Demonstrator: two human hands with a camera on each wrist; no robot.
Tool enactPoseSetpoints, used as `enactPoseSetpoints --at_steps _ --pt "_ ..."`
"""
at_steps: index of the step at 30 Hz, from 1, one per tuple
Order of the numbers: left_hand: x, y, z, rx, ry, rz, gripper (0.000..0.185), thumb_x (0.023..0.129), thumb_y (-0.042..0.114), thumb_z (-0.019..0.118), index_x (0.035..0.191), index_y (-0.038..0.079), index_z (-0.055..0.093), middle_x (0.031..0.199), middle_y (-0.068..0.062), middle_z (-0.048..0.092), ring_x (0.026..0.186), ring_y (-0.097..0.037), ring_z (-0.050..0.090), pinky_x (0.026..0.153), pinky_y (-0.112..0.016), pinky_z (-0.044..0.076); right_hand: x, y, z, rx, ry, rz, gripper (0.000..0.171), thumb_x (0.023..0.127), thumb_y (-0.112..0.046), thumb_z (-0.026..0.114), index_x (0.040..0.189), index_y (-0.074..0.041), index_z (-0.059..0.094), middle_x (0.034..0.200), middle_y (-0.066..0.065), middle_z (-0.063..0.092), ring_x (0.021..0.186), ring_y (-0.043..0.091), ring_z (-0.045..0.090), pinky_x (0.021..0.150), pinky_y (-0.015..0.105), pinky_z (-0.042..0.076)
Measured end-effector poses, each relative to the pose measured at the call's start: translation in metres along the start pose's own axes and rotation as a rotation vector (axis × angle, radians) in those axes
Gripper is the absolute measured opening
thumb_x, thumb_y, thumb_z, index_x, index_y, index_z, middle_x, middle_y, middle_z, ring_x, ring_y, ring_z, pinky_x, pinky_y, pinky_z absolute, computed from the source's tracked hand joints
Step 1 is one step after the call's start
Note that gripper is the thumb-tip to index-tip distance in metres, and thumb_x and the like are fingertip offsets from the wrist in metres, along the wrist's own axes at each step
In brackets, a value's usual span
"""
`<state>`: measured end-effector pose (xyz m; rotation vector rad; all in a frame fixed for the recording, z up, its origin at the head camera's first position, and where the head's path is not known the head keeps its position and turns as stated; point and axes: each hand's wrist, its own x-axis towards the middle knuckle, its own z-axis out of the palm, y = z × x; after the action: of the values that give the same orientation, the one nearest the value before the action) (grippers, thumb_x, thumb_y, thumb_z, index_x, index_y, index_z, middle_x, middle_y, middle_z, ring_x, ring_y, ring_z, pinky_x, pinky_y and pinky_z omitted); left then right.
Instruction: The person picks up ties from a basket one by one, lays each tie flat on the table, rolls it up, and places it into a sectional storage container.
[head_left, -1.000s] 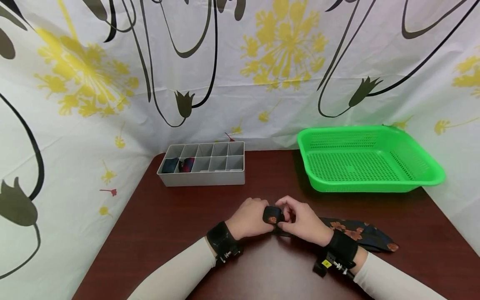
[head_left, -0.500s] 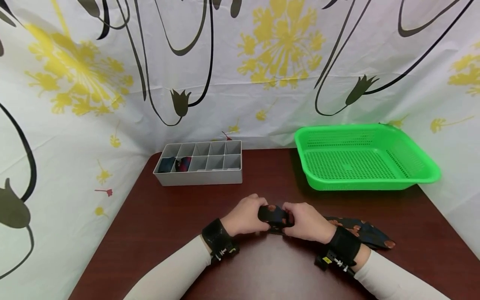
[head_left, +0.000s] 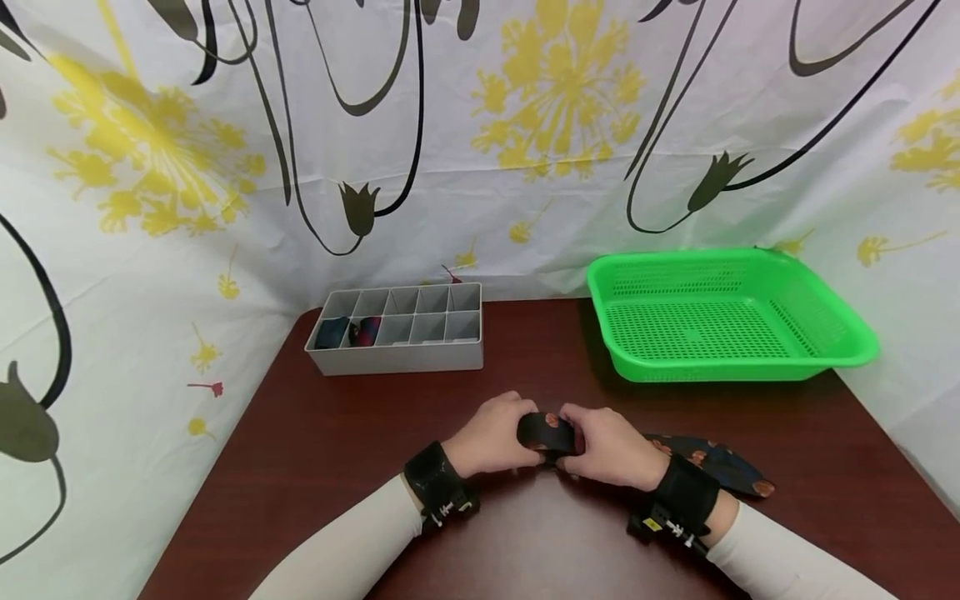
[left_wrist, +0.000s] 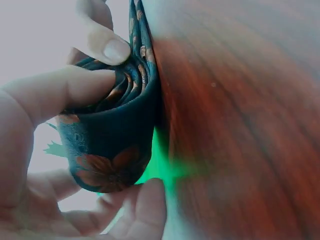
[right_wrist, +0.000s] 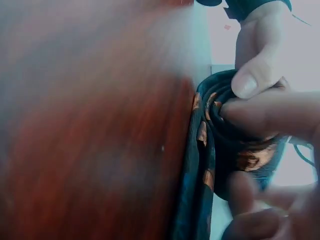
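Left hand (head_left: 491, 435) and right hand (head_left: 611, 444) both grip the rolled end of a dark floral necktie (head_left: 546, 431) at table (head_left: 315, 450) centre, its loose tail trailing right. Beyond stand a grey divider box (head_left: 397, 329) (two compartments filled) and a green basket (head_left: 723, 312), both well apart from the hands.

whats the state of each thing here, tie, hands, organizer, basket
tie: partly rolled, the roll held on the table, its tail lying flat to the right
left hand: grips the roll
right hand: grips the roll
grey organizer: two front-left compartments hold rolled ties, the others show nothing
green basket: upright, nothing visible inside
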<state>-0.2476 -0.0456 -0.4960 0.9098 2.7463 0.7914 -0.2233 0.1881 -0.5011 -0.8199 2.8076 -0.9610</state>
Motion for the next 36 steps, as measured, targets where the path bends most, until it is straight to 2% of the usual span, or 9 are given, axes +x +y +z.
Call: enactPoseSetpoints --at_steps 4,7,10,16,18,21,26,32,36 --pt "0.0 0.001 0.001 0.062 0.049 0.02 0.031 0.074 0.029 0.09 0.098 0.022 0.07 0.09 0.007 0.056 0.078 -0.007 0.053 0.064 -0.019 0.046 0.001 -0.002 0.002 0.031 0.092 -0.044 0.046 0.079 -0.025 0.092 0.116 -0.024 0.064 0.067 -0.012 0.051 0.057 0.0 0.045 0.058 0.021 0.041" --pt "0.001 0.001 0.001 0.11 0.038 0.021 0.038 0.072 0.031 0.09 0.1 0.021 0.067 0.091 0.006 0.057 0.079 -0.007 0.053 0.065 -0.018 0.046 0.0 -0.002 0.001 0.003 0.116 -0.034 0.028 0.078 -0.018 0.088 0.094 -0.024 0.065 0.063 -0.014 0.047 0.055 -0.001 0.042 0.058 0.021 0.038" --pt "0.002 -0.001 0.001 0.114 0.013 0.011 0.042 0.072 0.03 0.09 0.104 0.019 0.065 0.092 0.006 0.059 0.079 -0.007 0.055 0.069 -0.018 0.047 -0.001 0.001 0.0 -0.034 0.058 -0.014 0.026 0.077 -0.013 0.084 0.083 -0.021 0.059 0.061 -0.014 0.045 0.055 -0.001 0.041 0.059 0.02 0.037" --pt "0.0 0.002 0.002 0.143 -0.008 0.058 0.032 0.078 0.03 0.088 0.101 0.019 0.069 0.088 0.007 0.059 0.077 -0.006 0.054 0.068 -0.018 0.046 0.001 0.0 0.002 0.012 0.06 -0.072 0.048 0.08 -0.024 0.091 0.116 -0.022 0.06 0.071 -0.012 0.052 0.059 -0.001 0.045 0.061 0.021 0.042" --pt "0.001 0.003 0.003 0.145 -0.013 0.08 0.033 0.078 0.031 0.088 0.102 0.019 0.07 0.089 0.007 0.059 0.078 -0.006 0.054 0.069 -0.018 0.046 0.001 -0.002 0.003 0.022 0.087 -0.095 0.046 0.08 -0.024 0.091 0.117 -0.023 0.063 0.072 -0.013 0.054 0.06 -0.001 0.047 0.063 0.021 0.044" --pt "0.002 0.001 0.003 0.093 -0.021 0.075 0.038 0.077 0.029 0.089 0.108 0.019 0.069 0.093 0.007 0.062 0.082 -0.005 0.056 0.071 -0.018 0.048 0.0 -0.002 0.001 -0.008 0.101 -0.077 0.034 0.079 -0.02 0.089 0.104 -0.024 0.066 0.069 -0.016 0.054 0.06 -0.003 0.048 0.065 0.021 0.045" --pt "0.004 -0.005 0.003 0.021 -0.023 0.042 0.04 0.079 0.03 0.089 0.112 0.019 0.068 0.098 0.007 0.063 0.085 -0.005 0.058 0.074 -0.018 0.05 -0.002 0.001 -0.006 -0.032 0.007 0.023 0.029 0.077 -0.016 0.086 0.093 -0.02 0.062 0.064 -0.016 0.057 0.056 -0.002 0.051 0.063 0.021 0.045" --pt "0.003 -0.006 0.0 0.022 0.027 0.056 0.031 0.08 0.032 0.086 0.102 0.02 0.068 0.092 0.008 0.06 0.081 -0.006 0.056 0.069 -0.017 0.048 -0.001 0.006 -0.011 0.05 -0.168 0.042 0.056 0.073 -0.025 0.094 0.114 -0.017 0.056 0.074 -0.009 0.062 0.062 0.004 0.056 0.06 0.024 0.047" --pt "0.003 -0.006 -0.002 0.002 0.044 0.075 0.029 0.078 0.03 0.087 0.097 0.022 0.067 0.089 0.008 0.059 0.079 -0.005 0.056 0.067 -0.017 0.048 0.001 0.01 -0.014 0.037 -0.199 0.004 0.067 0.07 -0.02 0.097 0.122 -0.014 0.055 0.078 -0.008 0.061 0.065 0.003 0.055 0.061 0.025 0.048"
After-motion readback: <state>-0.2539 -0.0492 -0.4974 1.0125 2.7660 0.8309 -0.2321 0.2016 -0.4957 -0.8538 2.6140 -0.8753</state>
